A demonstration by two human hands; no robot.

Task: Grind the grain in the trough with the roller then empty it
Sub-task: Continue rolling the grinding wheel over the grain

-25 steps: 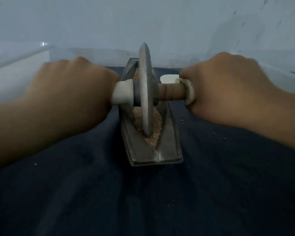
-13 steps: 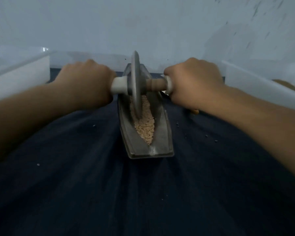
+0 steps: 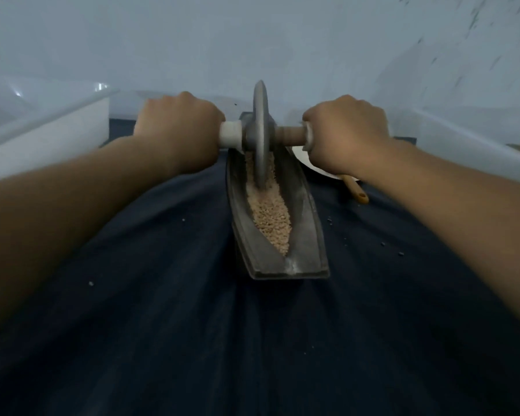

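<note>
The roller (image 3: 260, 139) handle ends were hidden inside the fists; left grip (image 3: 177, 130) and right grip (image 3: 345, 130) were curled round them. Its disc stood in the far half of the trough (image 3: 306, 235), grain (image 3: 270, 217) lining the channel.

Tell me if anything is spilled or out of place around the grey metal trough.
Minor spill only: a few pale grain specks lie scattered on the dark blue cloth either side of the grey boat-shaped metal trough, outside it. The tan crushed grain otherwise sits inside. Nothing else looks askew.
</note>
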